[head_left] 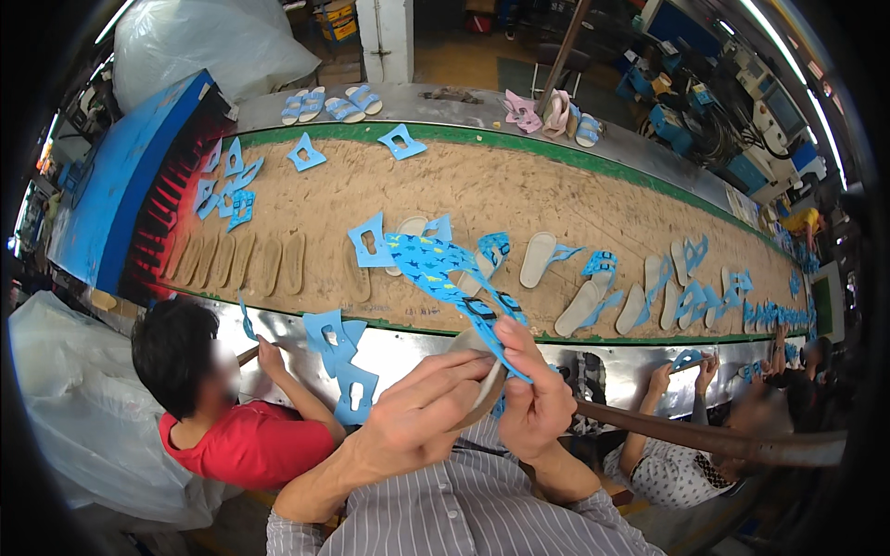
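My left hand [422,408] is closed round a beige sandal sole [487,397], which is held up tilted in front of my chest. With thumb and fingers, my right hand [538,394] pinches the edge of a blue patterned sandal upper [431,262] against that sole. The upper's loose strap arches up and away to the left, over the conveyor, and a dark buckle [480,309] shows near my right fingers. My fingers partly hide where sole and upper meet.
A brown conveyor belt [445,176] carries bare soles [269,264], blue cut pieces [306,151] and sandals [579,306]. A blue machine tunnel [130,185] stands at left. Co-workers sit either side, one in a red shirt [255,449]. A brown metal bar [714,435] runs to my right.
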A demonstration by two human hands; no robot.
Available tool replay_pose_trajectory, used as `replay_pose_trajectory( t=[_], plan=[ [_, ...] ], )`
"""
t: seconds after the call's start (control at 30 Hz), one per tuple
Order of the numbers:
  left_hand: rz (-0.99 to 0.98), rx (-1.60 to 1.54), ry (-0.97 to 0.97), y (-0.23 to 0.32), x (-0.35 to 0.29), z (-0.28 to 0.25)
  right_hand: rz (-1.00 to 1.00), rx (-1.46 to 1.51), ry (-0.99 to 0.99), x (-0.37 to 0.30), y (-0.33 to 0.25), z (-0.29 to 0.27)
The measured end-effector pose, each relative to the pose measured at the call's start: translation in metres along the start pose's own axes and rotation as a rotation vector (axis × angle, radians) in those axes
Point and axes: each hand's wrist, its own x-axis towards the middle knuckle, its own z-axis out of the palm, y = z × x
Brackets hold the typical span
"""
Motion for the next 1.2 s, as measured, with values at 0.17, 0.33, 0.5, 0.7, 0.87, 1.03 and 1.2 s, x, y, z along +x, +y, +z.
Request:
replay_pose_trajectory(
  t=[0.17, 0.33, 0.5, 0.7, 0.87, 1.03, 1.2],
  plan=[
    [-0.072, -0.055, 0.088, -0.006, -0.005, -0.004, -0.066, -0.119, -0.107, 0.015, -0.005, 0.000],
    [-0.185, -0.076, 0.158, -0.016, -0.014, -0.006, -0.107, -0.218, -0.122, 0.024, -0.005, 0.012],
    [-0.288, 0.005, 0.198, -0.028, -0.023, -0.013, -0.206, -0.476, -0.311, 0.024, -0.002, 0.018],
    [-0.540, 0.071, 0.418, -0.036, -0.023, -0.002, -0.100, -0.371, -0.201, 0.013, 0.001, 0.061],
    [-0.532, 0.079, 0.457, -0.047, 0.002, -0.011, 0.075, -0.290, -0.198, 0.000, 0.020, 0.089],
    [-0.732, -0.748, 0.852, -0.040, 0.004, -0.012, 0.286, 0.263, -0.098, -0.010, 0.002, 0.092],
    [-0.699, -0.751, 0.505, -0.048, -0.009, 0.006, 0.620, 0.683, 0.202, 0.004, 0.008, 0.066]
  ],
)
